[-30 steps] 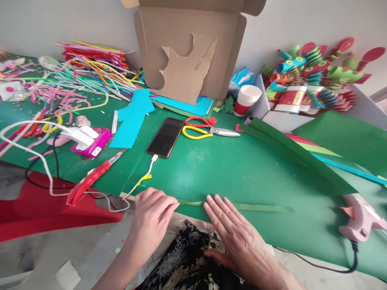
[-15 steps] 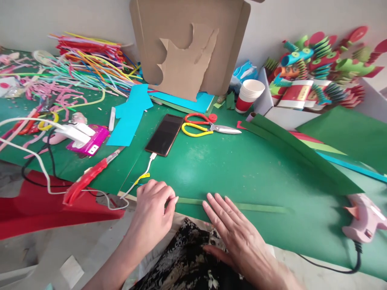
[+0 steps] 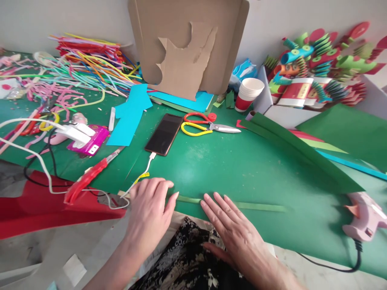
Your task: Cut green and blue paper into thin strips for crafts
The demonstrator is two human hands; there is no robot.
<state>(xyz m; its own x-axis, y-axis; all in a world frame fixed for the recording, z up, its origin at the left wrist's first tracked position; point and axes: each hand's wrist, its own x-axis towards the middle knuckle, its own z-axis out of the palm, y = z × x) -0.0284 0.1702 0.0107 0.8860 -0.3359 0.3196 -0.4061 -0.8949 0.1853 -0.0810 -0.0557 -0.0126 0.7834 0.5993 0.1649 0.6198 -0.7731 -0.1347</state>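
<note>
A narrow green paper strip [image 3: 261, 207] lies along the front of the green table. My right hand [image 3: 238, 229] rests flat across its middle, fingers stretched out and pressing it to the tabletop. At the strip's left end my left hand [image 3: 152, 213] is curled, with the thumb beside the paper and the other fingers bent down. That end of the strip is hidden beneath the left hand. Beyond the hands lie a phone [image 3: 165, 135] on a white charging cable [image 3: 148, 164] and scissors [image 3: 225, 128] with one red and one yellow handle.
A pink glue gun [image 3: 364, 219] sits at the right edge. Green paper sheets [image 3: 302, 153] lie behind it. Paper cups [image 3: 249, 94] and a box [image 3: 281, 114] of paper crafts stand at the back right. Left are a red-handled cutter [image 3: 87, 179], power adapter [image 3: 90, 141] and pipe cleaners [image 3: 90, 76].
My left hand has shifted slightly left and its index finger has lifted away from the thumb. The right hand stays flat on the strip. The view has shifted slightly.
</note>
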